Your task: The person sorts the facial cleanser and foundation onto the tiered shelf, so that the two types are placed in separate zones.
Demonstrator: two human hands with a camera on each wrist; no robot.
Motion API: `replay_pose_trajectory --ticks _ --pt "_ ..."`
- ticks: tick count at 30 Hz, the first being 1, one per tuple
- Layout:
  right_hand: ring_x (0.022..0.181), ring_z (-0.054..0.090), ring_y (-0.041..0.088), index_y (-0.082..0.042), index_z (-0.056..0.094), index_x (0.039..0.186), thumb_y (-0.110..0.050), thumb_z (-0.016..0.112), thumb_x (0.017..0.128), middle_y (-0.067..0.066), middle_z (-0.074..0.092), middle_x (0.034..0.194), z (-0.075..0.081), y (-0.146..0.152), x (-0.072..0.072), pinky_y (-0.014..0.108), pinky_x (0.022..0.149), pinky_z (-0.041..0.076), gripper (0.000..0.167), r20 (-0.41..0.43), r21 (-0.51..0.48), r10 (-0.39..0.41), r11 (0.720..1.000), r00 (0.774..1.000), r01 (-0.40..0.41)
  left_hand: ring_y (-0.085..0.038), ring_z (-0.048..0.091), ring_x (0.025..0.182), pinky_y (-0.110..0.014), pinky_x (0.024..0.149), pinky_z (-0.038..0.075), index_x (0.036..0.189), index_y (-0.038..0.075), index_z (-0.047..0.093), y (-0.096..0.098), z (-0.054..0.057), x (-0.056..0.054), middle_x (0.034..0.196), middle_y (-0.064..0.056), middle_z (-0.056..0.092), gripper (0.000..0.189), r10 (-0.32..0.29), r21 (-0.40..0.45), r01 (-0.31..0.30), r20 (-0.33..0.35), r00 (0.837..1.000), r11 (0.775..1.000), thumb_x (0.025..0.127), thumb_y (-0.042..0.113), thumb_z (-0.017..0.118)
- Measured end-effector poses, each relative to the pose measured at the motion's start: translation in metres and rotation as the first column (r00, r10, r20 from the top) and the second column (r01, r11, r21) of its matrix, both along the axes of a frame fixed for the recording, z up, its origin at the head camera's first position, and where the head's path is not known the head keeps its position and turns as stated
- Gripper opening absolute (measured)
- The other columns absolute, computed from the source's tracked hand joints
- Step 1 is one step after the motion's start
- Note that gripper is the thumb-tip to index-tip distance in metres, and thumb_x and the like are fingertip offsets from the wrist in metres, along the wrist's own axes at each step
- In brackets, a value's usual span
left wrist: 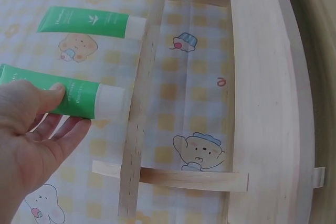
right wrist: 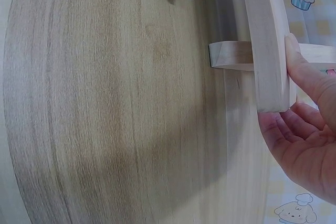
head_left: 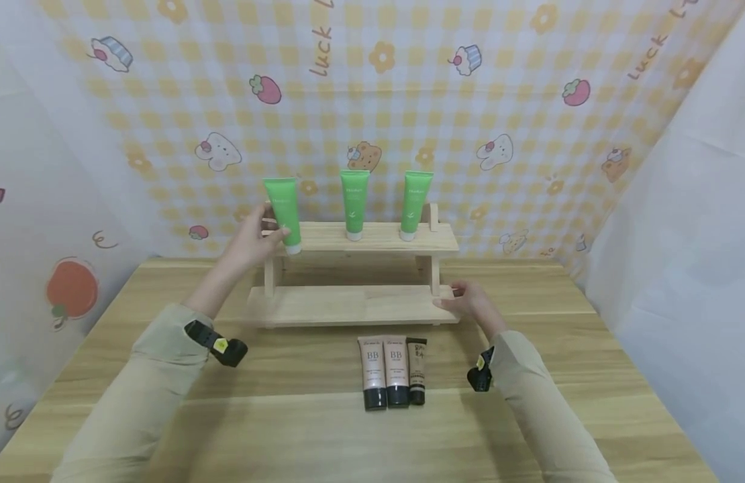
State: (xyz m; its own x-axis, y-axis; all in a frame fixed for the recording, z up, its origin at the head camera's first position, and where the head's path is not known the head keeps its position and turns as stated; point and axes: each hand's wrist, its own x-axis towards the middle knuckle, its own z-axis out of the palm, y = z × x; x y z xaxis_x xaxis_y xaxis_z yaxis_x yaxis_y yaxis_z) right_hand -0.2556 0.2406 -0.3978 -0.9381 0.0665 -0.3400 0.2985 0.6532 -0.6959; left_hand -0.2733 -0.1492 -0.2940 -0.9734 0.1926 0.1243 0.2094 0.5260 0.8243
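Note:
A two-tier wooden stand (head_left: 348,305) stands on the table. Between thumb and fingers, my left hand (head_left: 256,235) holds a green tube (head_left: 284,208), cap down, at the left end of the upper shelf (head_left: 324,235). In the left wrist view this tube's white cap (left wrist: 109,102) is right by the shelf edge; I cannot tell whether it rests on the board. Two more green tubes, one mid-shelf (head_left: 354,201) and one at right (head_left: 415,201), stand on their caps. My right hand (head_left: 471,307) grips the right end of the lower shelf (right wrist: 273,51), thumb on top, fingers below.
In front of the stand lie two pink BB cream tubes, a left one (head_left: 372,369) and a right one (head_left: 396,369), beside a slimmer brown tube (head_left: 417,369). Behind the stand hangs a checked curtain (head_left: 372,121); the wooden table (head_left: 288,429) extends toward me.

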Motion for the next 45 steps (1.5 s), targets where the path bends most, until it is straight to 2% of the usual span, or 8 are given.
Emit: replay_pose_trajectory --ticks 4,10,19,27,33,37,42,45 --pt "0.115 0.051 0.037 0.005 0.038 0.133 -0.031 0.068 0.081 0.027 0.049 0.128 -0.002 0.000 -0.001 0.042 0.100 0.044 0.070 -0.021 0.004 0.003 1.000 1.000 -0.002 -0.040 0.043 0.122 -0.053 0.099 0.041 0.136 -0.001 0.027 0.001 0.000 -0.009 0.129 -0.024 0.042 0.049 0.031 -0.016 -0.031 -0.016 0.999 0.999 0.094 0.014 0.048" --pt "0.115 0.051 0.037 0.004 0.036 0.135 -0.030 0.068 0.081 0.028 0.047 0.130 -0.003 0.001 0.000 0.041 0.098 0.046 0.072 -0.003 -0.051 -0.013 0.999 1.000 0.013 -0.040 0.042 0.122 -0.052 0.102 0.039 0.137 0.000 0.027 0.004 -0.003 -0.020 0.131 -0.025 0.042 0.050 0.056 -0.021 -0.056 -0.021 0.998 0.998 0.094 0.013 0.049" --pt "0.115 0.051 0.037 0.003 0.036 0.135 -0.030 0.069 0.081 0.027 0.047 0.130 -0.002 0.001 -0.002 0.041 0.098 0.045 0.072 0.001 -0.042 -0.015 0.999 1.000 0.015 -0.041 0.041 0.123 -0.051 0.103 0.038 0.139 -0.001 0.022 0.000 -0.009 -0.028 0.135 -0.025 0.038 0.053 0.047 0.007 -0.047 -0.042 0.998 0.999 0.094 0.012 0.047" --pt "0.112 0.053 0.036 0.004 0.039 0.133 -0.031 0.069 0.081 0.027 0.048 0.128 -0.002 0.002 -0.002 0.039 0.096 0.047 0.070 -0.015 -0.015 -0.006 1.000 1.000 0.006 -0.040 0.036 0.127 -0.051 0.106 0.034 0.142 -0.001 0.014 0.001 -0.011 -0.032 0.139 -0.025 0.032 0.056 0.016 0.004 -0.016 -0.028 0.999 1.000 0.096 0.014 0.042" --pt "0.112 0.053 0.036 0.003 0.039 0.134 -0.031 0.068 0.081 0.027 0.048 0.128 -0.004 0.000 -0.001 0.040 0.097 0.047 0.070 0.000 -0.028 -0.010 1.000 1.000 0.010 -0.041 0.036 0.128 -0.049 0.108 0.032 0.142 0.001 0.013 0.001 -0.015 -0.031 0.140 -0.025 0.031 0.059 0.032 0.008 -0.032 -0.012 0.999 0.999 0.094 0.011 0.046" --pt "0.112 0.053 0.036 0.002 0.038 0.134 -0.030 0.068 0.081 0.026 0.048 0.129 -0.004 0.000 -0.001 0.039 0.095 0.048 0.069 0.002 -0.029 -0.005 1.000 1.000 0.005 -0.041 0.034 0.129 -0.049 0.108 0.033 0.143 0.002 0.012 0.000 -0.016 -0.027 0.141 -0.025 0.029 0.063 0.061 0.031 -0.061 0.013 0.998 0.998 0.093 0.013 0.049" --pt "0.113 0.051 0.035 0.000 0.038 0.135 -0.032 0.068 0.081 0.024 0.047 0.130 -0.001 0.002 -0.001 0.040 0.095 0.048 0.070 0.007 0.002 0.009 1.000 1.000 -0.009 -0.040 0.028 0.131 -0.045 0.110 0.032 0.140 -0.005 0.016 -0.003 -0.015 -0.018 0.142 -0.026 0.026 0.063 0.108 0.049 -0.109 0.013 0.994 0.993 0.092 0.015 0.052" --pt "0.114 0.051 0.035 0.001 0.037 0.135 -0.034 0.068 0.081 0.025 0.047 0.130 0.000 0.002 0.000 0.041 0.096 0.047 0.071 0.008 0.007 0.015 1.000 1.000 -0.015 -0.040 0.030 0.130 -0.044 0.109 0.033 0.137 -0.009 0.021 -0.002 -0.015 -0.010 0.139 -0.027 0.028 0.061 0.143 0.071 -0.144 0.020 0.990 0.987 0.090 0.013 0.054"
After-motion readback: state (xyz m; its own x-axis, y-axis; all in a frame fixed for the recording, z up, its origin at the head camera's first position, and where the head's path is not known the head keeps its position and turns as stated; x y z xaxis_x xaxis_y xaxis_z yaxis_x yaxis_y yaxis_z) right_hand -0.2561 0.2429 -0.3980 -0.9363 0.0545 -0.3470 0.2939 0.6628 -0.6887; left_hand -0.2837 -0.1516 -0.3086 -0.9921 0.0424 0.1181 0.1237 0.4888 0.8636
